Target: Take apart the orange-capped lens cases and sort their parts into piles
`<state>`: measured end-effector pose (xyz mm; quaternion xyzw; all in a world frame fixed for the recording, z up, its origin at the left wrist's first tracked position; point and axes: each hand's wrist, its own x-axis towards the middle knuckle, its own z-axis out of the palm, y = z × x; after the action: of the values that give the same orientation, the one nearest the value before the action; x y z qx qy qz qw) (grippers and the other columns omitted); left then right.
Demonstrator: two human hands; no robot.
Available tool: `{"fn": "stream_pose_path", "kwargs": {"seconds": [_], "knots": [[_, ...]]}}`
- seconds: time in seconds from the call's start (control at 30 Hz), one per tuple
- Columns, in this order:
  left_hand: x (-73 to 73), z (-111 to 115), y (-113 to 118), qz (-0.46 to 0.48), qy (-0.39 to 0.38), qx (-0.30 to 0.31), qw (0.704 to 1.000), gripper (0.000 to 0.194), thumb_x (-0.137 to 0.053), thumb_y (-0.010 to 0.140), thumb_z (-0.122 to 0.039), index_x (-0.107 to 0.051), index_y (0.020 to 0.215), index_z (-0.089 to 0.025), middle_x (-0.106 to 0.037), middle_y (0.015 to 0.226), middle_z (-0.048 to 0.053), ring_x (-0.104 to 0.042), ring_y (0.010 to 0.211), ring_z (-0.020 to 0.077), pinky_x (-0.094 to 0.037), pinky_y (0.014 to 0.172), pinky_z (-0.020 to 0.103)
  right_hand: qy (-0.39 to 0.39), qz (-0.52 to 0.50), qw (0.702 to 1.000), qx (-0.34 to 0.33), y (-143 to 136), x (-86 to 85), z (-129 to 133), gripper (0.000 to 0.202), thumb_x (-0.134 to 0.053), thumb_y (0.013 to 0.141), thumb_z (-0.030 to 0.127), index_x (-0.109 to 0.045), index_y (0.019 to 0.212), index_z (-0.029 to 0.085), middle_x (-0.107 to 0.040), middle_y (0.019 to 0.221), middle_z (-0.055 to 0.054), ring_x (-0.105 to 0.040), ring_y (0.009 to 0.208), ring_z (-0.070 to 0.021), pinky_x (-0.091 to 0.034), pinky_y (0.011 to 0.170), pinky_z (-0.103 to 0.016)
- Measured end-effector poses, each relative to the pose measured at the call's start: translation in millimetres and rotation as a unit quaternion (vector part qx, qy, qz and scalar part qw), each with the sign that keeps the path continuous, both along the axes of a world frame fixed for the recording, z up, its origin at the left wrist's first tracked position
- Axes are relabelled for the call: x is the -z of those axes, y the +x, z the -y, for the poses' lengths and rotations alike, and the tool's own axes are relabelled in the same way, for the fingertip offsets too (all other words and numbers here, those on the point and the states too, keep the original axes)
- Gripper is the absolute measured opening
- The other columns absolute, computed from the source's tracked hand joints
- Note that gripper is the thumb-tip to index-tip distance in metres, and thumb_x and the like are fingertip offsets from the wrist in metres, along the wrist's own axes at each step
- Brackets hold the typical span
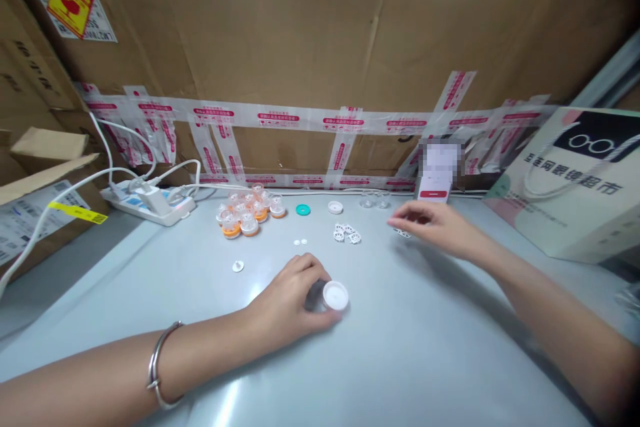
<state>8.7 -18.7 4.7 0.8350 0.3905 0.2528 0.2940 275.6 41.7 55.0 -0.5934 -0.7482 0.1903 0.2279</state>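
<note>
My left hand (297,293) holds a round white cap-like part (335,295) between thumb and fingers at the middle of the table. To the right, my right hand (433,227) is over a small white part (402,233), its fingers bent and close together; whether they grip anything is hidden. Several white openwork pieces (347,233) lie between the hands, farther back. Behind them are a white ring-like disc (335,207), a teal disc (303,210) and clear round parts (375,199). Two tiny white discs (301,241) and another small white piece (238,267) lie left.
Clear-and-orange round assemblies (249,212) are clustered at the back left, beside a white power strip (163,207) with cables. A phone (436,172) leans at the back. A paper bag (575,180) stands right; an open carton (55,213) is left. Large cardboard (280,33) closes off the back.
</note>
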Motion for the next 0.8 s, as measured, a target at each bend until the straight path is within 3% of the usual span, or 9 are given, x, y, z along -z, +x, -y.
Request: {"fn": "stream_pose_path", "kwargs": {"seconds": [0.1,0.17,0.3,0.53,0.63,0.8], "knots": [[3.6,-2,0,0.011,0.010,-0.004,1.000,0.025,-0.065,0.069,-0.030,-0.058,0.089,-0.017,-0.052,0.092,0.004,-0.050,0.086,0.0162,-0.042,0.075,0.028,-0.030,-0.030,0.989,-0.139,-49,9.3,34,0.040,-0.064,0.064,0.052,-0.059,0.087,0.019,-0.058,0.077,-0.001,-0.050,0.068,-0.0132,-0.040,0.061,-0.024],[6.0,-4,0,0.015,0.011,-0.001,1.000,0.030,-0.067,0.068,-0.034,-0.058,0.090,-0.017,-0.052,0.092,0.004,-0.050,0.085,0.0166,-0.043,0.074,0.028,-0.052,-0.033,0.980,-0.191,-72,19.9,51,0.046,-0.069,0.058,0.052,-0.057,0.089,0.020,-0.057,0.078,0.001,-0.049,0.067,-0.0118,-0.038,0.059,-0.023],[8.3,-5,0,0.011,0.012,-0.001,1.000,0.031,-0.068,0.066,-0.036,-0.059,0.090,-0.018,-0.054,0.093,0.005,-0.050,0.086,0.0180,-0.042,0.075,0.030,-0.076,-0.056,0.978,-0.186,-83,33.6,60,0.037,-0.067,0.064,0.049,-0.055,0.083,0.019,-0.053,0.072,0.003,-0.046,0.062,-0.0095,-0.035,0.054,-0.020],[5.9,-7,1,-0.019,0.024,0.001,1.000,0.027,-0.067,0.064,-0.027,-0.060,0.088,-0.019,-0.056,0.088,0.002,-0.052,0.084,0.0177,-0.038,0.078,0.033,-0.033,-0.064,0.971,-0.227,-77,32.6,56,0.021,-0.065,0.068,0.033,-0.058,0.080,0.017,-0.052,0.070,0.002,-0.046,0.062,-0.0091,-0.036,0.055,-0.020],[3.5,-6,1,-0.024,0.014,-0.001,1.000,0.024,-0.065,0.065,-0.028,-0.061,0.087,-0.020,-0.057,0.087,0.002,-0.052,0.083,0.0179,-0.037,0.078,0.033,-0.021,-0.096,0.974,-0.205,-75,27.9,53,0.020,-0.065,0.066,0.029,-0.057,0.079,0.017,-0.054,0.070,0.001,-0.047,0.061,-0.0098,-0.040,0.056,-0.021],[3.0,-5,0,-0.009,0.004,-0.001,1.000,0.023,-0.066,0.066,-0.029,-0.063,0.088,-0.022,-0.058,0.094,0.003,-0.053,0.089,0.0197,-0.035,0.083,0.036,0.018,-0.155,0.986,-0.061,-51,17.2,23,0.031,-0.061,0.070,0.039,-0.060,0.092,0.017,-0.063,0.087,-0.005,-0.056,0.072,-0.0145,-0.047,0.069,-0.028]]}}
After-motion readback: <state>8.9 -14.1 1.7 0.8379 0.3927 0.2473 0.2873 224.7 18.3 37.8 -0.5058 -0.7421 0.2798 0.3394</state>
